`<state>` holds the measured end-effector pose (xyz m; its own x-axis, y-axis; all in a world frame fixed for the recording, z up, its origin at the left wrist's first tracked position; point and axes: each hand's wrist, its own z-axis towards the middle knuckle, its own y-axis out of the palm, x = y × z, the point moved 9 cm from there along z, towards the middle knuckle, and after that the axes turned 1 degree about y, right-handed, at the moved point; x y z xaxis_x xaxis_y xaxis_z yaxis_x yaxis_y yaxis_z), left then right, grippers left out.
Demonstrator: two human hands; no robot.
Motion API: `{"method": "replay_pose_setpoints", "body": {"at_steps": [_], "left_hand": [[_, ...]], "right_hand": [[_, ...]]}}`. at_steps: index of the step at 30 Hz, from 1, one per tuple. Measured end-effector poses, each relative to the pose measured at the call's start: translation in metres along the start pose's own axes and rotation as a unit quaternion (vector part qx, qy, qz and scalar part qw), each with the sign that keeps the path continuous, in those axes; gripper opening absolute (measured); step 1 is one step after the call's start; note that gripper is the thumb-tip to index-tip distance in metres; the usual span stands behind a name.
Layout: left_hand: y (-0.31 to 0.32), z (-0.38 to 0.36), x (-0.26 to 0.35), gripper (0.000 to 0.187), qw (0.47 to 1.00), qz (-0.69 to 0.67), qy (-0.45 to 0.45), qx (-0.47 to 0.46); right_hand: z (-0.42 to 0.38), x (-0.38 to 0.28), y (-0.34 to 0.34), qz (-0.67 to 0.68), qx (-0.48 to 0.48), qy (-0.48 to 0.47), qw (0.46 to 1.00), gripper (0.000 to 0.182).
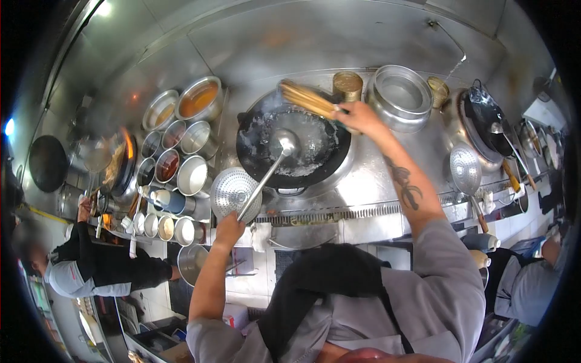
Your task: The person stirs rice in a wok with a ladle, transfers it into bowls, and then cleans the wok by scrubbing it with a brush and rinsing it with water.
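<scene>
Left hand closed in a grip round the handle end of a steel ladle; ladle bowl over the wok's middle. Right hand wrapped round the butt of a bamboo wok brush, bristles angled across the wok's far side. Black wok on the range ahead, pale frothy liquid inside. Perforated skimmer beside its left edge, under the ladle's handle; cannot tell what supports it. Beyond the brush: tin can, then wide steel pot. Left: clustered seasoning pots. Farther left, a co-worker near flames.
</scene>
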<state>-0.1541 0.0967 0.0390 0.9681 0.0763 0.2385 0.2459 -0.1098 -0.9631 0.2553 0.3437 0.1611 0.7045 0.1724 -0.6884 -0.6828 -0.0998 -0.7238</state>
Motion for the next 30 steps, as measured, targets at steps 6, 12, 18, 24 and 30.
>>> {"method": "replay_pose_setpoints", "body": {"at_steps": [6,12,18,24,30], "left_hand": [[-0.006,-0.009,-0.017,0.031,0.999,0.032,-0.037,-0.022],[-0.011,-0.012,-0.041,0.021,0.995,0.103,0.0,0.007],[0.001,-0.005,-0.047,0.019,0.994,0.093,0.029,0.045],[-0.009,-0.001,-0.031,0.017,0.989,0.134,-0.053,0.035],[-0.009,0.007,-0.035,0.011,0.978,0.2,-0.026,0.059]], "right_hand": [[0.027,0.015,0.103,-0.059,-0.14,0.01,0.988,0.045],[0.03,0.005,0.104,-0.058,-0.057,-0.034,0.996,0.043],[0.024,0.003,0.115,-0.283,-0.175,-0.09,0.939,0.041],[-0.002,-0.005,0.063,-0.35,-0.278,-0.079,0.891,0.039],[-0.015,-0.052,0.037,-0.163,-0.052,-0.149,0.974,0.035]]}}
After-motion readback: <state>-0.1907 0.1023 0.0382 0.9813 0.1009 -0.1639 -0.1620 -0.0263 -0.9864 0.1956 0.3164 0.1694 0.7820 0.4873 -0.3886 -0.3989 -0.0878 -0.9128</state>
